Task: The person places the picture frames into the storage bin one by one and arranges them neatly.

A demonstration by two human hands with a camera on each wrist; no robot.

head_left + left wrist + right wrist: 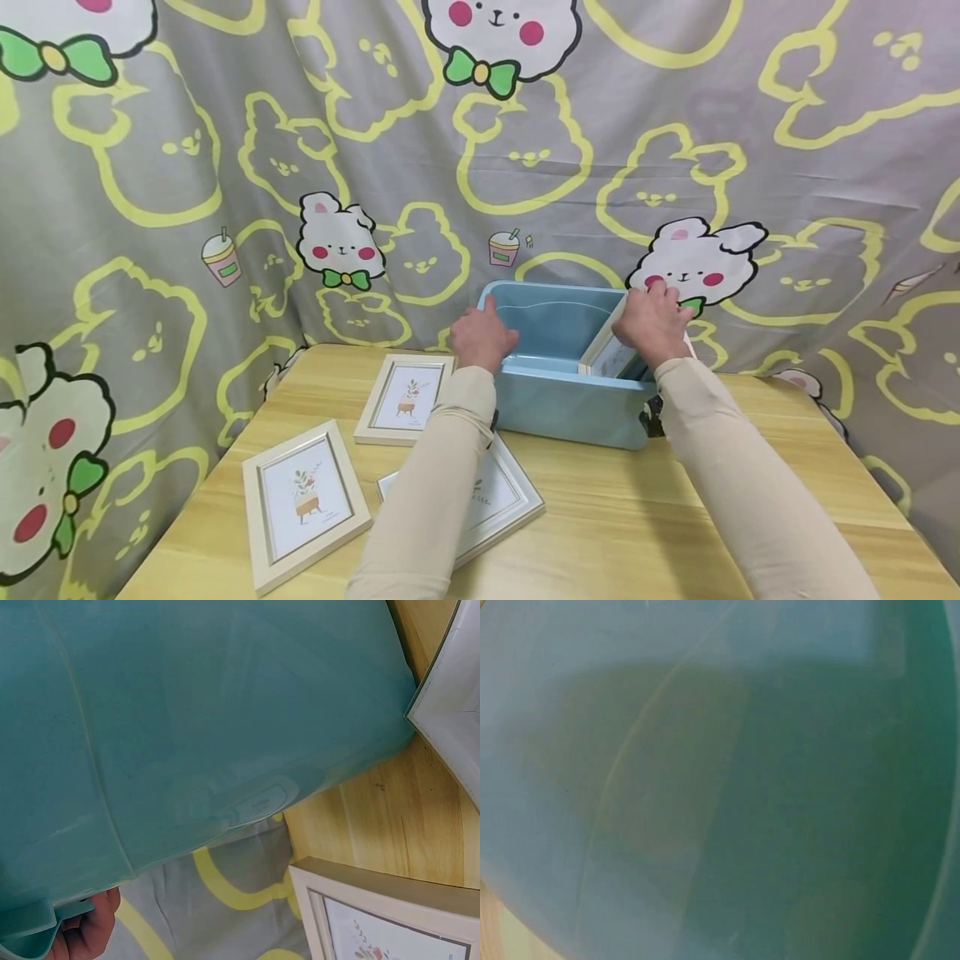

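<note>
A light blue plastic bin (570,408) stands at the back of the wooden table. My left hand (483,336) grips its left rim; curled fingers (94,926) show under the lip in the left wrist view. Inside the bin's right end a pale picture frame (603,337) leans at a slant, its upper part rising above the rim. My right hand (652,325) holds the top of this frame, covering part of it; its contact with the rim is hidden. Only the bin wall (705,787) fills the right wrist view.
Left of the bin lie two cream picture frames (306,500) with potted-plant prints, one behind the other. A silvery-white frame (502,492) lies partly under my left forearm, near the bin's front. A patterned curtain (420,167) hangs behind the table (600,525).
</note>
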